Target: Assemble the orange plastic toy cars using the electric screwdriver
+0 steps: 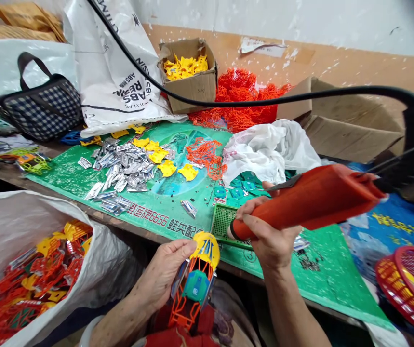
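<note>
Toy frame (195,285) is before green table (331,274), under peeling wall (337,65); from left come white sack (107,262), silver packets (130,164), left hand (161,270) pinching the frame, green tray (224,219), right hand (272,238) wrapped around red tool (311,197)

Pictured: two open brown cardboard boxes (192,89), one dark-and-white checked fabric handbag (42,110), one green perforated plastic tray (224,219), one long red handheld tool (318,200), one yellow-topped orange plastic assembly (195,284).
</note>
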Tool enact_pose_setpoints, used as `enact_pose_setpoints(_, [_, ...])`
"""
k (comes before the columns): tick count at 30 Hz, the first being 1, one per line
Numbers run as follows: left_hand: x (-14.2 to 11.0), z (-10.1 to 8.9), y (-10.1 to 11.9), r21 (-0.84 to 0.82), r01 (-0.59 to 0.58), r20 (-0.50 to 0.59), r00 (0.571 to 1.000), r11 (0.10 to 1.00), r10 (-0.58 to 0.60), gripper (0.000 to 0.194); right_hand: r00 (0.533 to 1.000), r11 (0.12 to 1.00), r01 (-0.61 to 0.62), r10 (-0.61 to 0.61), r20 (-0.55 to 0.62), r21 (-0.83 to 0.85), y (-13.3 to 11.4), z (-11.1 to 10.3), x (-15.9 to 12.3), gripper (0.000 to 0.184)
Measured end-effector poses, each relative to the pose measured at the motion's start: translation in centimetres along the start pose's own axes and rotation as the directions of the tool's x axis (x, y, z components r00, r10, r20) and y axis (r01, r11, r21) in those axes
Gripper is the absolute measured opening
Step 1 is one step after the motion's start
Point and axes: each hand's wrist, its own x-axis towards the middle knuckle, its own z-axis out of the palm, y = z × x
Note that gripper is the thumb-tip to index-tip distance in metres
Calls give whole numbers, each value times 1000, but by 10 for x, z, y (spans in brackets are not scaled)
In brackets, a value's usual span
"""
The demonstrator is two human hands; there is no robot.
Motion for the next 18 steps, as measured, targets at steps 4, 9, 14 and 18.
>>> enact_pose_setpoints(4, [1,2,0,-27,-11,45,999,1000,13,39,1000,987,-22,19,23,158,-23,0,6,55])
enact_pose_setpoints(9, [3,8,-1,-52,1,42,999,999,1,42,984,955,-55,3,176,292,-46,4,0,49])
enact_pose_setpoints(14, [1,14,1,-107,5,25,1000,994,-2,42,959,926,-110,4,283,360,-46,17,-15,51])
enact_pose_setpoints(18, [0,12,1,-97,2,49,999,995,2,40,959,934,-113,14,282,338,-40,24,-20,48])
